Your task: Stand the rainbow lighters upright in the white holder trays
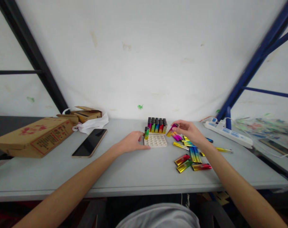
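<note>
The right hand (188, 129) has its thumb and fingertips pinched together on the upper part of a purple-and-yellow lighter (172, 130), which hangs out to the left of those fingers. Its long axis is tilted, the dark-capped end up and to the right beside the fingertips, the yellow end down and to the left. That lower end points towards the white socketed tray (155, 146), which lies left of the right fingers and a little nearer the person; the two are near each other, though whether they touch cannot be told. The left hand (133, 141) is closer to the tray, its thumb and fingers spread wide in a curve around the left edge, the thumb at the near corner. Just beyond its fingertips a green-topped lighter (146, 133) stands upright at the tray's far-left corner. A tight block of upright lighters (157, 126) stands behind the tray, between the two hands. Loose lighters (195, 155) lie on the grey tabletop (134, 171) below the right fingers and towards the person, their axes pointing several ways.
</note>
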Demonstrator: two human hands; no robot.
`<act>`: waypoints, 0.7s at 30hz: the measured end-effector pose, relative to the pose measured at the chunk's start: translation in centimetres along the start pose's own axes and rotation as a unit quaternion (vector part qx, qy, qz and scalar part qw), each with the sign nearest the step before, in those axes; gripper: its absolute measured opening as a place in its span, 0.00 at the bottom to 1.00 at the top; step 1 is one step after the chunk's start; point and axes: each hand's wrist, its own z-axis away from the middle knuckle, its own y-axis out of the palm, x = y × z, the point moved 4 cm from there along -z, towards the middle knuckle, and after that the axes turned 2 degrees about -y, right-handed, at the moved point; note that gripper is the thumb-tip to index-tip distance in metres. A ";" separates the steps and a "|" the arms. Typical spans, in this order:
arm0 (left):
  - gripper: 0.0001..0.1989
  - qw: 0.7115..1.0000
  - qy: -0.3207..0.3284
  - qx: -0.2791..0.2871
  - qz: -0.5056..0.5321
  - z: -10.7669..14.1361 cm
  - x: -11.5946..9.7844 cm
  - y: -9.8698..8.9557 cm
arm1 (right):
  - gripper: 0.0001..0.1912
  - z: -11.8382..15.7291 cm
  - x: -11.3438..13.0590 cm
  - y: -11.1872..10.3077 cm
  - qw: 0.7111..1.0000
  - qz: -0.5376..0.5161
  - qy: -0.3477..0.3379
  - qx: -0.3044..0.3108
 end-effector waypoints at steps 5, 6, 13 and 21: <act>0.29 1.000 0.005 0.001 0.003 0.0 -0.1 0.0 | 0.17 -2.5 2.1 2.8 0.970 -0.239 -0.023 -0.043; 0.29 1.000 0.007 0.002 0.003 0.0 -0.1 0.0 | 0.17 -2.8 2.2 3.5 0.964 -0.264 -0.018 -0.029; 0.28 1.000 0.014 0.000 -0.001 0.0 -0.3 0.0 | 0.24 -3.0 0.0 5.9 0.960 -0.271 0.064 0.012; 0.29 1.000 0.005 -0.004 0.004 0.0 -0.1 0.1 | 0.32 -2.2 -2.5 6.7 0.968 -0.165 0.178 -0.063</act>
